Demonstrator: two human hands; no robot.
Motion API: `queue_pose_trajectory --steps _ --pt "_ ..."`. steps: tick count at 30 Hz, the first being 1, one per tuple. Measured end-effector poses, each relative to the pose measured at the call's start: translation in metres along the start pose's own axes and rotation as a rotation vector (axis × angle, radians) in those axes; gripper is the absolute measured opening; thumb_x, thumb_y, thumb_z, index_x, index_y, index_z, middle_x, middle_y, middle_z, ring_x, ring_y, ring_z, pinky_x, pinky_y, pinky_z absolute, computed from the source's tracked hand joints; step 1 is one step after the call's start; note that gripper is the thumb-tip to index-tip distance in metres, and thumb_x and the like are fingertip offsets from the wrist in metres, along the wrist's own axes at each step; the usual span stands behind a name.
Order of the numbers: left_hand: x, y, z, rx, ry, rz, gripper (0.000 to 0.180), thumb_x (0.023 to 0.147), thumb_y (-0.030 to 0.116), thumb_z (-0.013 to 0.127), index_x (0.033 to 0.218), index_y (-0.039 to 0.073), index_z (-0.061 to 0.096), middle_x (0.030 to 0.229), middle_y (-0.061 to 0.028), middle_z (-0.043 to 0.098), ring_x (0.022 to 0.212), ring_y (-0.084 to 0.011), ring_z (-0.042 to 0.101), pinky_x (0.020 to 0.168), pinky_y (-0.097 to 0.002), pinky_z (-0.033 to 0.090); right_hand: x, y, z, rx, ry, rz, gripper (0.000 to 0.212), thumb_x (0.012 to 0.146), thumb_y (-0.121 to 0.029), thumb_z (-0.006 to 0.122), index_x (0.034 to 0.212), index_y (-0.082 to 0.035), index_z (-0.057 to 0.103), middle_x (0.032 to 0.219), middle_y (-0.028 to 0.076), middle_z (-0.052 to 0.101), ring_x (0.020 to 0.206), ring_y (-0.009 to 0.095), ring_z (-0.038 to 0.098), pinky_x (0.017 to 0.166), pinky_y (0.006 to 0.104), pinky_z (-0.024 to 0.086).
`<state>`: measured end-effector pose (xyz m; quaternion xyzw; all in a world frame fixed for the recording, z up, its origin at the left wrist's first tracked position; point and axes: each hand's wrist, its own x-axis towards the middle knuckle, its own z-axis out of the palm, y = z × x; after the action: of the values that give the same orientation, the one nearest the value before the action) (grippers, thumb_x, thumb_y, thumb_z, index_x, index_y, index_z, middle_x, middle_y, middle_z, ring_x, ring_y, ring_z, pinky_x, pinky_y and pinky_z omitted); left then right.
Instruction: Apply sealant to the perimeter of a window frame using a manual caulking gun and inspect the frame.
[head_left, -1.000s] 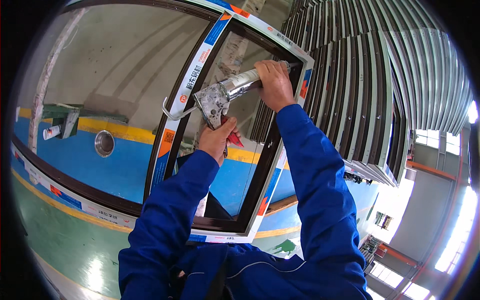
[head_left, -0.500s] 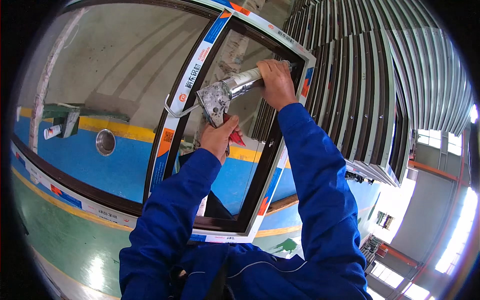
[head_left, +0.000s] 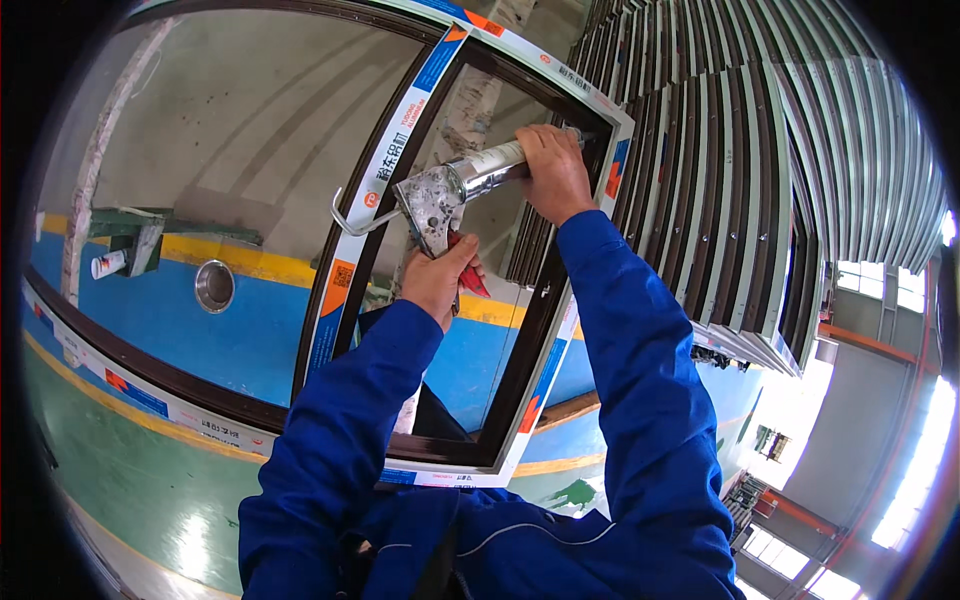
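Blue sleeves (head_left: 350, 400) cross the near edge of a brown, tape-covered window frame (head_left: 440, 451). The left hand (head_left: 438, 282) has its fingers wrapped around the red-handled grip of a caulking gun (head_left: 432, 203), which lies slantwise above the frame's narrower opening, its bent rod extending over the taped middle bar. The right hand (head_left: 555, 172), clamped around the barrel, hides most of its front end. Below the wider opening are a metal bowl (head_left: 214, 287) and green support (head_left: 145, 245); stacked profiles (head_left: 700, 200) crowd the frame's right side.
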<state>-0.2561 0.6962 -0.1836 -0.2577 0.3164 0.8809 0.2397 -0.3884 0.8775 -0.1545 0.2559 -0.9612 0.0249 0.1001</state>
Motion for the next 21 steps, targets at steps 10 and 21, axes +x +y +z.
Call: queue_pose_trajectory --steps 10,21 --pt "-0.010 0.019 0.017 0.074 0.012 0.076 0.016 0.087 0.015 0.068 0.095 0.004 0.059 0.088 -0.0061 0.063 0.075 -0.0144 0.062 0.065 -0.0273 0.051 0.002 0.003 -0.003 0.109 0.073 0.021 0.056 0.058 0.001 0.073 0.111 -0.006 0.054 0.112 0.013 0.060 0.109 0.035 0.054 0.098 0.0465 0.040" --pt "-0.072 0.098 0.092 0.619 -0.214 0.463 0.020 0.085 0.012 0.068 0.096 -0.001 0.057 0.079 -0.0040 0.061 0.069 -0.0091 0.058 0.061 -0.0249 0.048 0.010 -0.007 -0.055 0.488 0.306 0.256 0.037 0.062 -0.004 0.069 0.098 -0.007 0.062 0.098 0.014 0.064 0.094 0.037 0.059 0.082 0.0422 0.049"
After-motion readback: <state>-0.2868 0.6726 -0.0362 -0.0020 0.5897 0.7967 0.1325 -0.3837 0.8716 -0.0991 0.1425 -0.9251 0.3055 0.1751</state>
